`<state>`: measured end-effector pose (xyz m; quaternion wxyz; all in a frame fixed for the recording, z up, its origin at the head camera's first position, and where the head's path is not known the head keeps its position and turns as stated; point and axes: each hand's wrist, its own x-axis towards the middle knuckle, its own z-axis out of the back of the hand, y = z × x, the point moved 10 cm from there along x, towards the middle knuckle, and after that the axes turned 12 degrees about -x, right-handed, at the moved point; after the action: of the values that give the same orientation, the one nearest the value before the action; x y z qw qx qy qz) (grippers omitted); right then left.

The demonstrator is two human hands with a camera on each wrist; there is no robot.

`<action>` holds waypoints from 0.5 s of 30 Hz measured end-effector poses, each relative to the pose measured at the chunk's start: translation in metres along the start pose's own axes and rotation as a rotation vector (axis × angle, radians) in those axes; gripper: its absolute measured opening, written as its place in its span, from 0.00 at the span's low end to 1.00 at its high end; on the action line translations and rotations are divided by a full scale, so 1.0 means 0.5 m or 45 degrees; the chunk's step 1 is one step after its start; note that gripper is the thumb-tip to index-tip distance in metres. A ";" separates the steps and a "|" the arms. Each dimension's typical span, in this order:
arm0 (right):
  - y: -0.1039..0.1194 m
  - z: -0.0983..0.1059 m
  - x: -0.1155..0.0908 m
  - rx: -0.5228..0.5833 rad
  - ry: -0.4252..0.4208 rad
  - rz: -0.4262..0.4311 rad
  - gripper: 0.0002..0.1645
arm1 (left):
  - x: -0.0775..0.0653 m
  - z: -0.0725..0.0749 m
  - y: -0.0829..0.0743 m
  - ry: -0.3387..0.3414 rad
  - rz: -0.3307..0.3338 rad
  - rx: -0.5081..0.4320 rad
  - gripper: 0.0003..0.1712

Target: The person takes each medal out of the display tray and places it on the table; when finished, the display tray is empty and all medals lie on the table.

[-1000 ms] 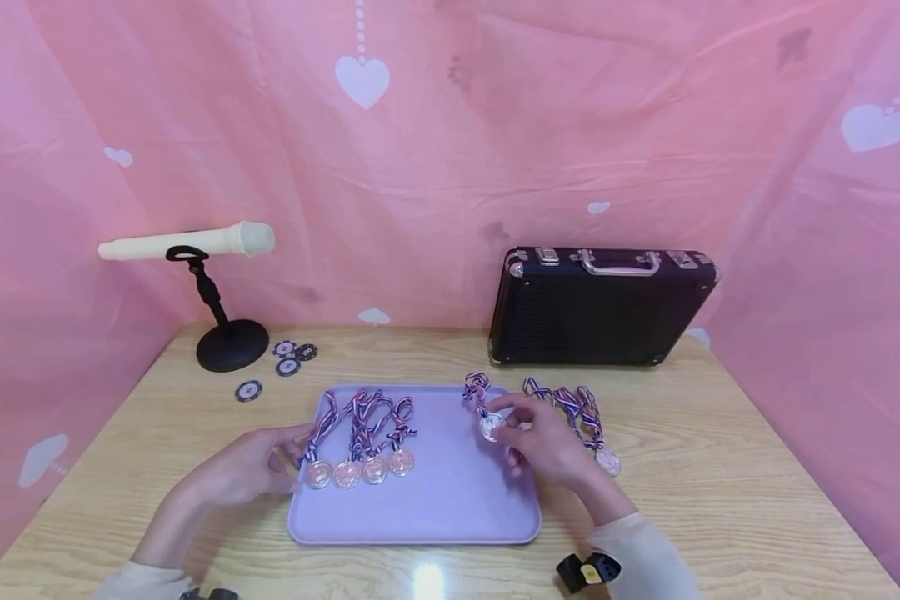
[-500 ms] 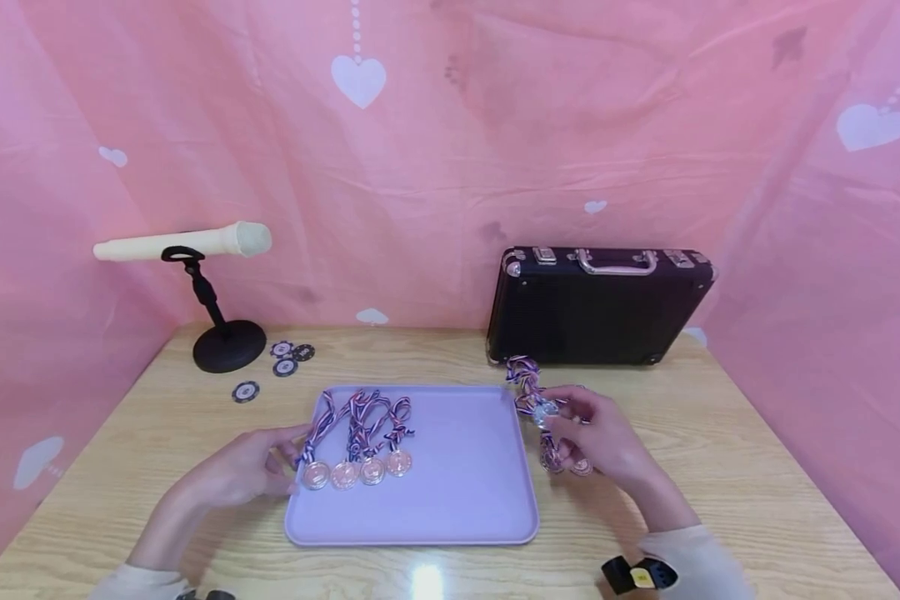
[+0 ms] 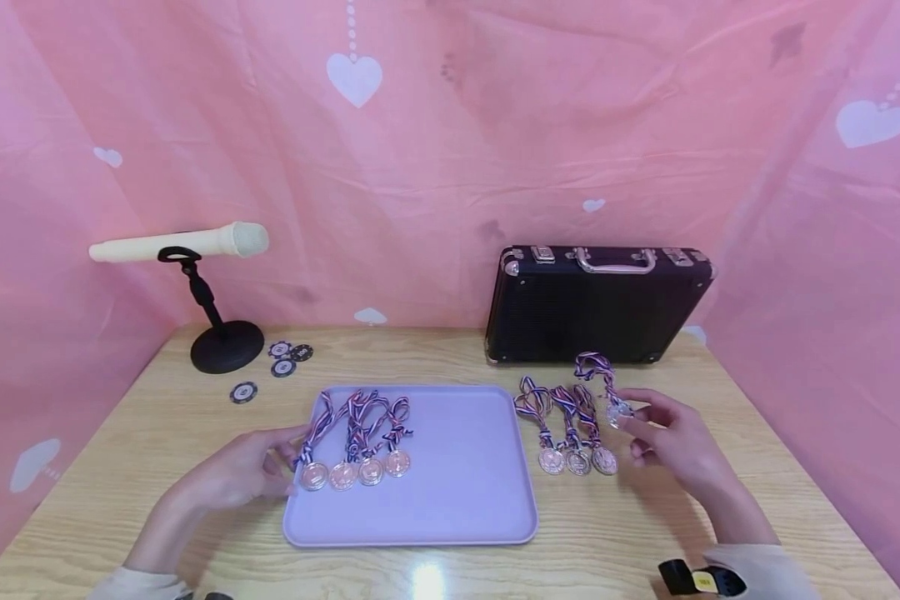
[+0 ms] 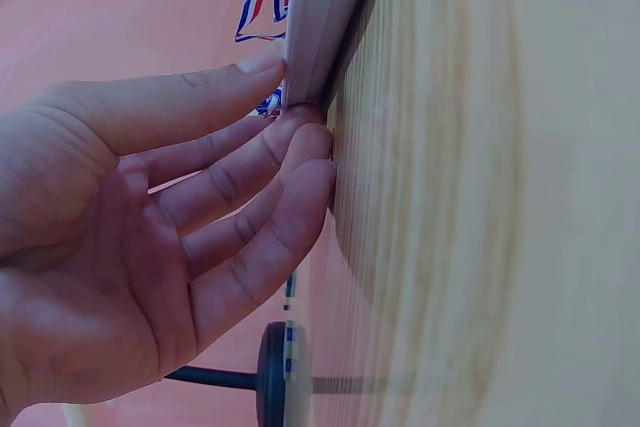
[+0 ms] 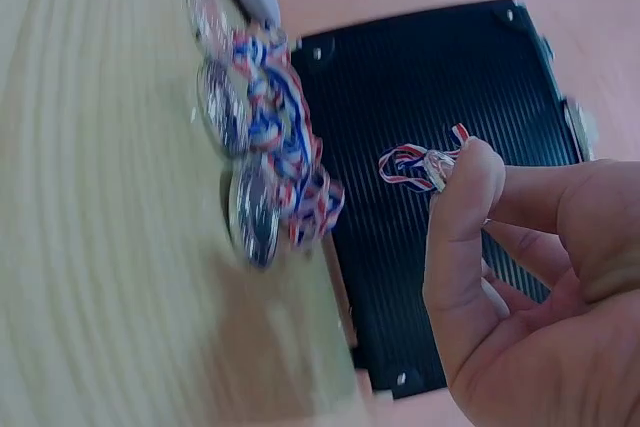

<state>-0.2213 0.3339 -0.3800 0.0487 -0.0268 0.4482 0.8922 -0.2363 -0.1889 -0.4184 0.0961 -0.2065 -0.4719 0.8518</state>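
At the right, my right hand [image 3: 663,429] pinches a silver medal [image 3: 618,413] between thumb and fingertips. Its striped ribbon [image 3: 594,365] sticks up in front of the case. Three medals [image 3: 577,461] with bundled ribbons lie in a row on the table, left of this hand. My left hand [image 3: 247,467] is at the left edge of the lilac tray [image 3: 450,508], thumb and fingers spread along it. In the left wrist view, the thumb tip meets the tray's rim [image 4: 315,37] and the fingers are loosely bent. Several medals [image 3: 356,473] lie side by side on the tray's left half.
A black case [image 3: 603,308] stands upright at the back right. At the back left are a white microphone [image 3: 180,243] on a black stand [image 3: 227,346] and several poker chips [image 3: 282,367]. A pink curtain [image 3: 420,167] hangs behind the wooden table [image 3: 390,350].
My right hand has carried the silver medal from over the tray's right part, past the medals on the table, to their right. My left hand has stayed at the tray's edge.
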 end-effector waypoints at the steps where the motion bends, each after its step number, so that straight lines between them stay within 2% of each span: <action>1: -0.008 0.004 -0.001 0.007 0.000 -0.008 0.28 | 0.000 0.000 0.000 0.001 -0.001 -0.004 0.48; 4: -0.031 0.012 -0.003 0.024 0.003 -0.045 0.27 | 0.000 0.000 -0.001 0.003 -0.007 -0.007 0.48; 15: -0.095 0.010 -0.003 -0.040 0.072 -0.172 0.35 | 0.003 0.000 0.003 -0.004 0.020 -0.007 0.48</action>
<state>-0.2143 0.3660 -0.4150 0.0958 -0.0831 0.4325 0.8927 -0.2375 -0.1890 -0.4200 0.0879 -0.2092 -0.4728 0.8514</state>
